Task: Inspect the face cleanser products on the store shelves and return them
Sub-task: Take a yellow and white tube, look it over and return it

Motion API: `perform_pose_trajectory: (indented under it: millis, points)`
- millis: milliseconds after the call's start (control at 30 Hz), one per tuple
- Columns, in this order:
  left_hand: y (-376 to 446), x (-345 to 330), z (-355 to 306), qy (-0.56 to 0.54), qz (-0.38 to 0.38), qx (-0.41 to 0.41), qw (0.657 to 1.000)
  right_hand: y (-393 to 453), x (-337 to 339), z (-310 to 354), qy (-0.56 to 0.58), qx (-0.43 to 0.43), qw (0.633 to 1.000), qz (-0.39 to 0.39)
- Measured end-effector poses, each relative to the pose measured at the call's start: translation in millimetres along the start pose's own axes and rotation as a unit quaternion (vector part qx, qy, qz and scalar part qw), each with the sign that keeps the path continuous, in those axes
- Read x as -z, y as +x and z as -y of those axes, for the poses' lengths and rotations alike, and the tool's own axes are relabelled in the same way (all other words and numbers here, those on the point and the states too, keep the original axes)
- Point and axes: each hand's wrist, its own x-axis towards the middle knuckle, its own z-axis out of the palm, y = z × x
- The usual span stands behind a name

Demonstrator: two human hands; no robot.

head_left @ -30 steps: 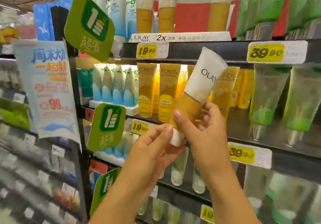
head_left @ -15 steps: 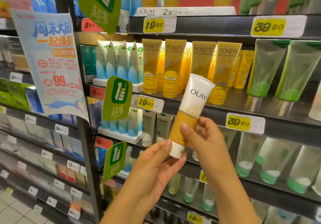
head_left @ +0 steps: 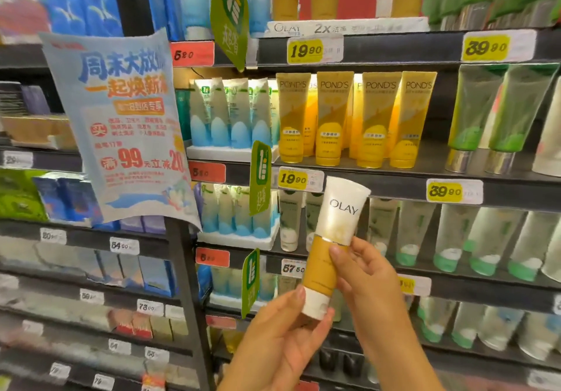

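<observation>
1. The right hand grips the Olay tube at its orange middle (cap end down).
2. The left hand pinches the white cap below that grip.
3. Pond's tubes stand on the shelf above.

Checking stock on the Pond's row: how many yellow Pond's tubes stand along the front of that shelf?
4. They stand side by side, caps down, on the shelf above the held Olay tube: first, second, third, fourth. More stand partly hidden behind.
</observation>
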Motion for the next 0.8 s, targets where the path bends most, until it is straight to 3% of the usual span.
perform_pose_trajectory:
  millis: [433,800]
  points:
    - [-48.6,21.9,-19.4,-0.087,0.031,0.114,0.989,-55.9,-32.2,-12.9,0.073,-0.008,0.994,-0.080]
    - [-64.9,39.1,-14.5,-0.048,0.079,0.134,0.987,-97.9,-32.8,-9.1,-0.014,0.040,0.993,-0.109]
